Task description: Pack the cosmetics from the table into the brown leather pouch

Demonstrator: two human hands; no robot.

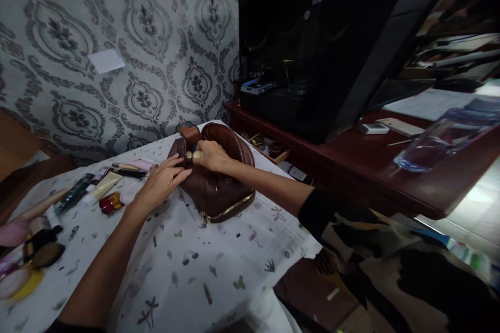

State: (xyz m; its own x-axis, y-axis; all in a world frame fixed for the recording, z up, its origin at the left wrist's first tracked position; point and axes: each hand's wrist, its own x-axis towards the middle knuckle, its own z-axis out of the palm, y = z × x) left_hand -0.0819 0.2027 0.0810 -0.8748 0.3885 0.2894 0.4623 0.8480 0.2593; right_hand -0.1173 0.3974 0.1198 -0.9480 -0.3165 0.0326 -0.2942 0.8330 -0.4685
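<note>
Ahead of you, patterned wallpaper (164, 15) bears a white sheet (106, 61); to your right, a black panel (332, 57) and clear bottle (441, 135).

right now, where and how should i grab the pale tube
Pinch the pale tube across its middle, probably best from above with the nearer left hand: it's slim, lying down, top uncovered, with a dark green item close on its left.

Left hand (162, 181) palm-down and open-fingered, right hand (212, 155) apparently curled, both bare forearms (269, 183) angled inward.
</note>
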